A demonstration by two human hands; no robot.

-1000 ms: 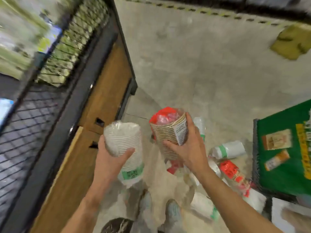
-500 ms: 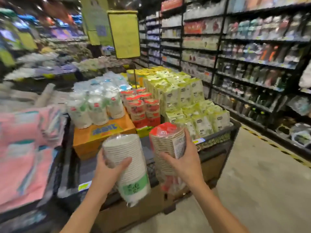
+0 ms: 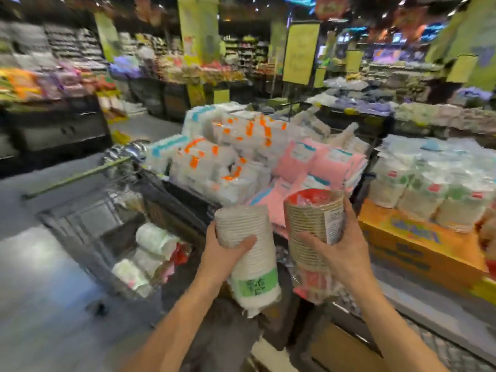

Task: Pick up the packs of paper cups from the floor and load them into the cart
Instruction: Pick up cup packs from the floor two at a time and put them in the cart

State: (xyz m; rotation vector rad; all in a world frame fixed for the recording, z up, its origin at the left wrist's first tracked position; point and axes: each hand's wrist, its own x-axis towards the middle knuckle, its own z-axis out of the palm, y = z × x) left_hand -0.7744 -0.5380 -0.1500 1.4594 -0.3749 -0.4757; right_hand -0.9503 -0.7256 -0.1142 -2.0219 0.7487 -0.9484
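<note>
— Hands first: how are we holding?

— We are gripping two packs, one per hand. Our left hand (image 3: 225,248) is wrapping its grip round the white pack of paper cups (image 3: 248,257), thumb pressing across the front, fingers curling behind. Our right hand (image 3: 339,253) is closing its grip round the brown pack with the red top (image 3: 314,229), thumb in front, fingers up the far side. Both packs are riding upright in the air, just beside each other.

— And the cart?

— The cart (image 3: 88,237) is sitting to the left of the left grip and lower down, well apart from both packs. We are seeing about three white packs in the cart (image 3: 150,253) already, though blur is making that count uncertain.

— What are we risking from here?

— We judge the loose plastic wrap is the trouble. Each grip is sitting high on its pack, with most of the stack hanging below, so a sleeve could slide through a grip while we are swinging left. The display bench (image 3: 418,245), right of the right grip, is carrying many similar packs, too many to count, and a stray elbow could be knocking them. Dropping from height could also be crushing cups against the cart's wire rim.
</note>
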